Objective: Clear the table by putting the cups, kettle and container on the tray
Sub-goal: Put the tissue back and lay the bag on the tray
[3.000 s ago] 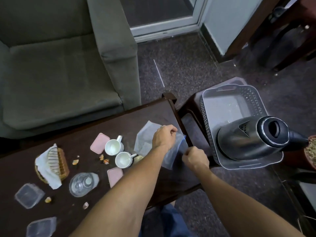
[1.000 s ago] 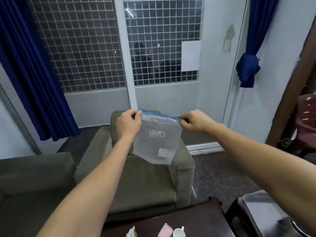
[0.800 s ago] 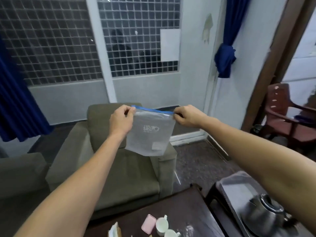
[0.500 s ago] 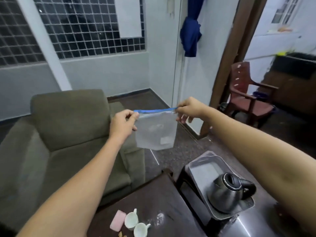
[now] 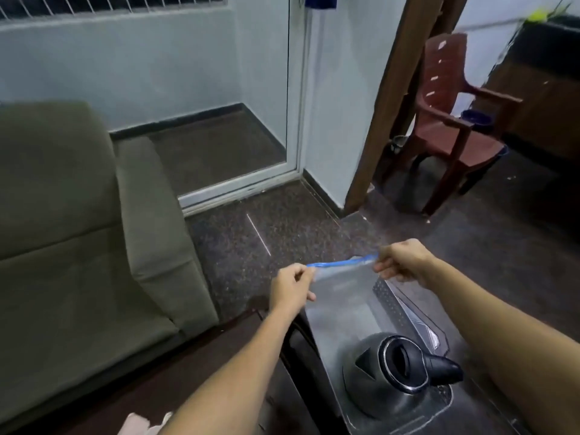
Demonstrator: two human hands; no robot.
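A clear zip bag point(image 5: 340, 287) with a blue seal strip hangs stretched between my hands, above the far end of the tray. My left hand point(image 5: 292, 288) pinches its left top corner and my right hand point(image 5: 403, 262) pinches its right top corner. Below the bag, the steel kettle point(image 5: 392, 379) with a black lid and handle stands in the grey perforated plastic tray point(image 5: 392, 302), which sits to the right of the dark table point(image 5: 219, 356). A pink and white object point(image 5: 141, 423) shows at the bottom edge. The cups and containers are out of view.
A green sofa point(image 5: 78, 246) fills the left side behind the table. A red-brown plastic chair point(image 5: 452, 127) stands at the back right by a wooden door frame point(image 5: 386, 114). Dark speckled floor point(image 5: 266, 233) lies between sofa and tray.
My head has tilted down and turned right. Both hands have lowered the bag from chest height in front of the window to just above the tray, still pinching its top corners.
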